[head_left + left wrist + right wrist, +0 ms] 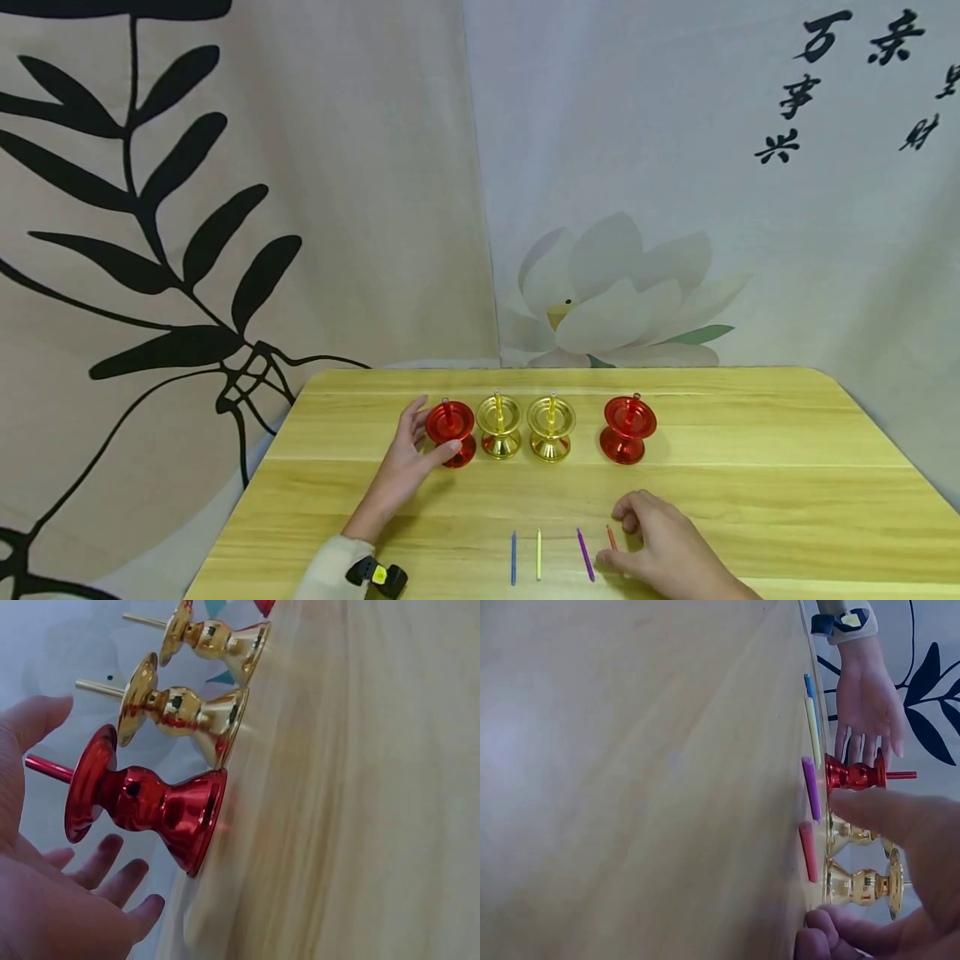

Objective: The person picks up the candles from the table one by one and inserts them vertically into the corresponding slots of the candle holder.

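Note:
My left hand (405, 468) reaches round a shiny red candle holder (451, 423) at the left end of a row. In the left wrist view its thumb and fingers are spread either side of the holder's dish, apparently without gripping. My right hand (667, 546) hovers over a short red candle (611, 537), thumb and fingers apart; in the right wrist view that candle lies on the table between them. Left of it lie a purple candle (586, 555), a yellow candle (538, 554) and a blue candle (513, 558), roughly side by side.
Two gold candle holders (500, 426) (551, 427) stand beside the left red one. Farther right stands another red holder (628, 429). All are on a wooden table (780, 475), with a printed curtain (390, 208) behind its far edge.

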`<state>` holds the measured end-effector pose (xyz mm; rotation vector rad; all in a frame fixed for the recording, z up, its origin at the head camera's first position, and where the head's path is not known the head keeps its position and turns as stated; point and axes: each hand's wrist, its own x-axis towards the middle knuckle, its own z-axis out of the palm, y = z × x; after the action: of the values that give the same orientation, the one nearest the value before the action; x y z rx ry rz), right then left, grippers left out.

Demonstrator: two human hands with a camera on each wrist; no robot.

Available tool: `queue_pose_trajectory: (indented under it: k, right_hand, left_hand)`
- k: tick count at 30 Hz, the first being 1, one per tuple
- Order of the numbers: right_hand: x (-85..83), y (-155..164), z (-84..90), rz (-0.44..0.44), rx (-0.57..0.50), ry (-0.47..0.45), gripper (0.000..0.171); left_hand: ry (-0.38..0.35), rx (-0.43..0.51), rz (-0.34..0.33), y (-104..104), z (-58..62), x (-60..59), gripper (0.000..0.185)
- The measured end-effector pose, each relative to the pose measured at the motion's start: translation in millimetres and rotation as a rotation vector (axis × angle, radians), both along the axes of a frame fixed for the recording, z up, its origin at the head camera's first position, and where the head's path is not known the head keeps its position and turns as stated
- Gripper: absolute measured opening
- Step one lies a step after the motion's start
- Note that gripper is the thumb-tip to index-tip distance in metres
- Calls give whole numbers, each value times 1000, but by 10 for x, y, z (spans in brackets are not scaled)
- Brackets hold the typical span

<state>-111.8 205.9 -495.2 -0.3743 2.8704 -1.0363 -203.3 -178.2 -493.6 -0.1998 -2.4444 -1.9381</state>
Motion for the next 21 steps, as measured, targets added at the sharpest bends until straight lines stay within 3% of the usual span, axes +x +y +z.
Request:
queue_pose_trajectory:
  k: [6,21]
  right_hand:
    - [26,21,-28,26,-2,11,47]
    - [45,72,-21,133,-64,25,28]
  left_hand:
    - [-43,20,1,38,1,-57,96]
    - [-48,72,9,106,-66,-153,81]
